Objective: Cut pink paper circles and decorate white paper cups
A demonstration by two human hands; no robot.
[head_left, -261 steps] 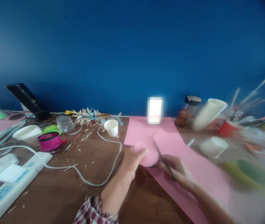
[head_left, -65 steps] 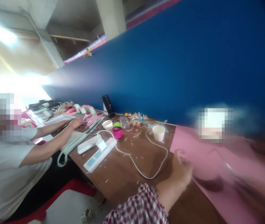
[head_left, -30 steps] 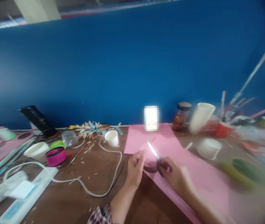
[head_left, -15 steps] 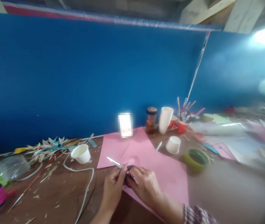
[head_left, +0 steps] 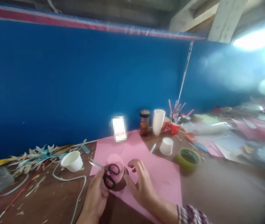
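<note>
My left hand (head_left: 96, 189) is closed around the blades of a pair of scissors (head_left: 110, 183), so the black handle loops point right and the blade tips stick out to the left. Behind the loops is a rounded piece of pink paper (head_left: 118, 160); I cannot tell whether my left fingers hold it too. My right hand (head_left: 140, 183) is empty, thumb and fingers apart, just right of the loops. Beneath both lie large pink sheets (head_left: 162, 174) on the brown table.
A white paper cup (head_left: 72, 161) and a pale cord (head_left: 84, 186) lie left. Tape rolls (head_left: 188, 158), an upturned white cup (head_left: 166, 146), a lidded jar (head_left: 144, 123), a tall white cup (head_left: 158, 122) and a red cup of sticks (head_left: 175, 127) stand right, near the blue wall.
My right hand has let go of the scissors' handles and moved right, opening. The scissors stay in my left hand, their loops now uncovered. The rounded pink piece shows more. The view has shifted slightly.
</note>
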